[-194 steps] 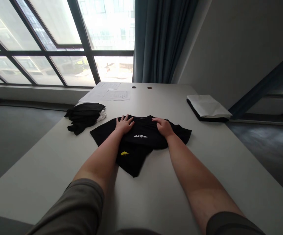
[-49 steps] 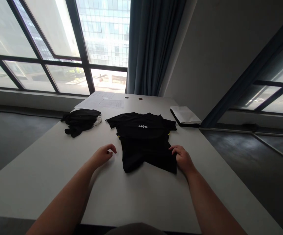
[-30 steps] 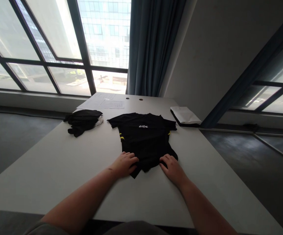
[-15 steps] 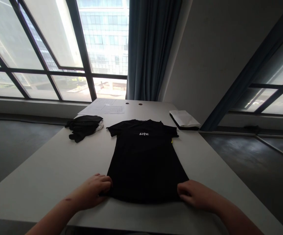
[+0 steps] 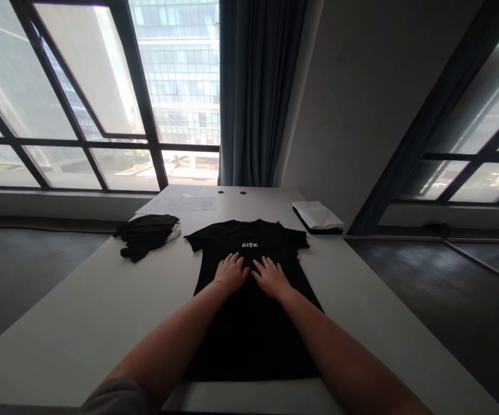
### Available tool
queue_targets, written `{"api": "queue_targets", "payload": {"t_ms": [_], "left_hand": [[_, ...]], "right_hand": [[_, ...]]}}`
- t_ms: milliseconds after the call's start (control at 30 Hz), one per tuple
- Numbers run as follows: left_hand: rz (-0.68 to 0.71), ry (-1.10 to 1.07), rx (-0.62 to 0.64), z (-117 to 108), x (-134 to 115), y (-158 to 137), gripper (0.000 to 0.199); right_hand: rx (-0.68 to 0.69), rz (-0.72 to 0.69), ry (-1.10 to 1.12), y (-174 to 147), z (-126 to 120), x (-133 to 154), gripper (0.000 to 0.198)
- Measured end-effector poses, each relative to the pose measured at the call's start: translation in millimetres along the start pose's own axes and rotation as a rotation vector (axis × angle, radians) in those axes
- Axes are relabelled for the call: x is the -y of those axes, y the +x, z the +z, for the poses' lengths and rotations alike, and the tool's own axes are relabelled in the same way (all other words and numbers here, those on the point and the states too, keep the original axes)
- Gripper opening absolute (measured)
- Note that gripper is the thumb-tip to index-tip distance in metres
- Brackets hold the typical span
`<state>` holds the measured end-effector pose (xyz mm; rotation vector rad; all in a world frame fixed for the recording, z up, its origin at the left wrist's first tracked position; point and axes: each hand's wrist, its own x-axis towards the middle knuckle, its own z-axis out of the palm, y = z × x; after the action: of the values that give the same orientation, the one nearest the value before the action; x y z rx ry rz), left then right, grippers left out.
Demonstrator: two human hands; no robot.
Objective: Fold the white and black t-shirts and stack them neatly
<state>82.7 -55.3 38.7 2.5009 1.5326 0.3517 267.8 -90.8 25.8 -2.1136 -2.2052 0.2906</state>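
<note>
A black T-shirt lies spread out flat on the white table, its collar at the far end and its hem towards me. White print that looks like "2817" shows upside down on its chest. My left hand rests on the shirt just below the print, palm down with fingers spread. Close beside it on the right, my right hand lies on the fabric the same way, fingers apart. Neither hand grips the cloth. A small yellow bit shows at the shirt's right side under the sleeve.
On the table's left is a crumpled black garment with some white by it. Paper sheets lie at the far left. A folded white and black item sits at the far right. Beyond the white table are a curtain and windows.
Both hands have let go of the hem corners and moved forward and inward onto the shirt's chest, where they lie open. The camera view has tilted up slightly.
</note>
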Motion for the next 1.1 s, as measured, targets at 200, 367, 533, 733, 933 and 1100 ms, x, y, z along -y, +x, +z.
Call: {"api": "queue_targets", "payload": {"t_ms": [200,367,533,733,933,1100], "left_hand": [[-0.146,0.004,0.039,42,12,24,0.064],[-0.283,0.031,0.024,37,44,35,0.066],[-0.349,0.171,0.033,19,39,70,0.067],[-0.254,0.157,0.097,11,42,142,0.068],[-0.364,0.123,0.130,21,102,185,0.069],[-0.464,0.096,0.086,26,127,200,0.071]], "right_hand": [[-0.062,0.344,-0.028,38,20,-67,0.069],[0.024,0.490,-0.026,63,5,-104,0.073],[0.012,0.538,-0.102,101,-11,-89,0.074],[0.037,0.229,0.006,159,-13,-64,0.073],[0.027,0.350,0.020,207,-6,-99,0.071],[-0.026,0.441,0.015,236,-3,-128,0.070]]}}
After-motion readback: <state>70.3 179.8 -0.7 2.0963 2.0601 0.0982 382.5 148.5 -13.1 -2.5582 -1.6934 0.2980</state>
